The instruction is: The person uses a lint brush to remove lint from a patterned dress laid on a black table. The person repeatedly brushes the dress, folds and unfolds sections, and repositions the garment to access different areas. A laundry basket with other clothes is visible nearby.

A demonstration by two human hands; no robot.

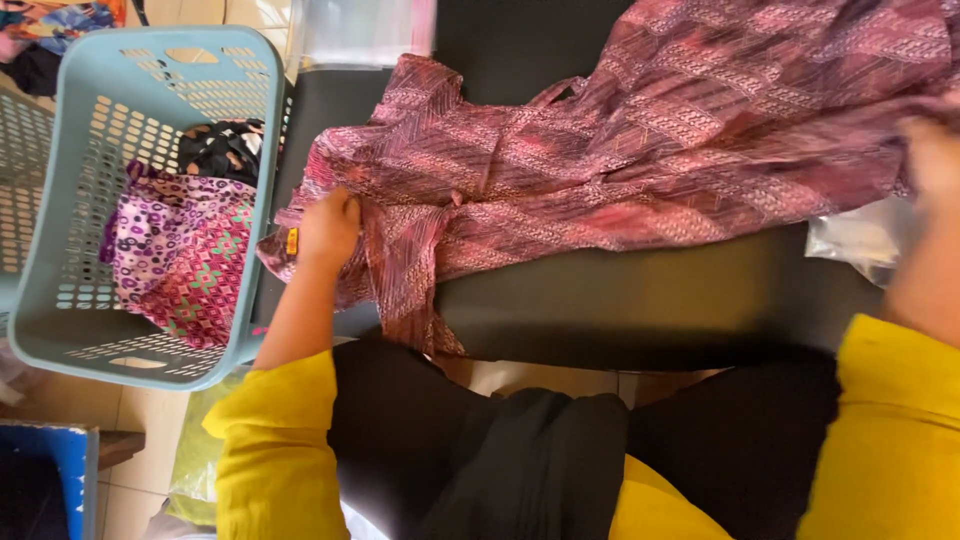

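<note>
Nearest to us, our black-clad lap and yellow sleeves (275, 450) fill the lower frame. Our left hand (328, 228) is clenched on the collar end of a long pink and maroon patterned garment (600, 160), which lies spread across the black table top (640, 310), one corner drooping over the near edge. Our right hand (930, 160) is blurred at the frame's right edge against the garment's far end; we cannot tell whether it grips the cloth.

Just left of the table stands a pale blue perforated plastic laundry basket (60, 310), holding a purple, pink and green patterned cloth (175, 255) and a black and tan cloth (222, 148) behind it. Clear plastic bags (860, 240) lie beside our right forearm, and another clear bag (360, 30) rests at the table's far edge. Tiled floor (130, 490) shows below the basket, with a blue object (45, 480) cut off at the corner. Colourful fabric (60, 20) at the top left is too cropped to identify.
</note>
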